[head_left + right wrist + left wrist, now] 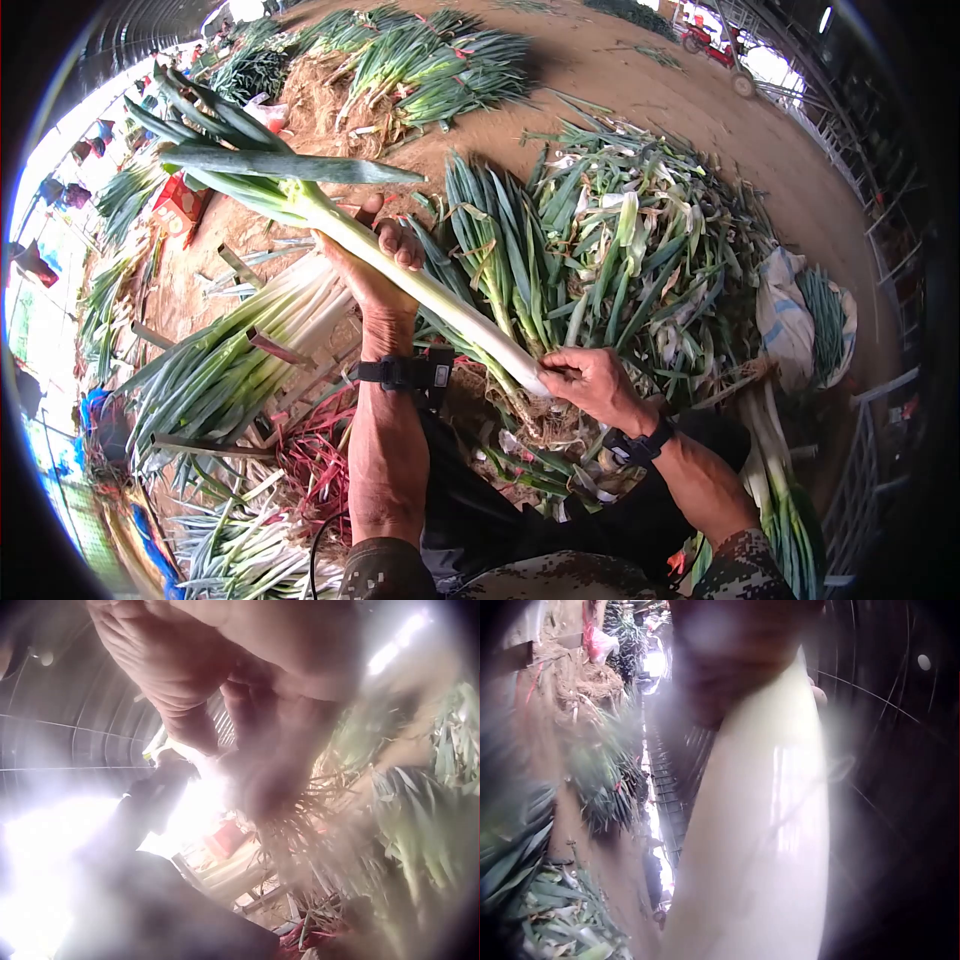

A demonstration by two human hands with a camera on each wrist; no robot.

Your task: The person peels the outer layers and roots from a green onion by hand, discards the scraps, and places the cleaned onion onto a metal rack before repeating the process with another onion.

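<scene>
Leek [400, 275] held in the air across my lap, above the heaps on the ground. My left hand [375, 265] wraps the mid-stalk; my right hand [590, 380] pinches the root end. Judgement: white shank stiff and smooth, likely slick; green leaves [230, 150] floppy, top-heavy. Best gripped on the shank.

Dirt floor [640, 90] bears heaped green onions [620, 250].

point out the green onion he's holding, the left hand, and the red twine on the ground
green onion [400, 275], head view, on the white stalk between both hands
left hand [370, 265], head view, on the hand's middle, under the stalk
red twine [315, 465], head view, on the tangled heap
</scene>
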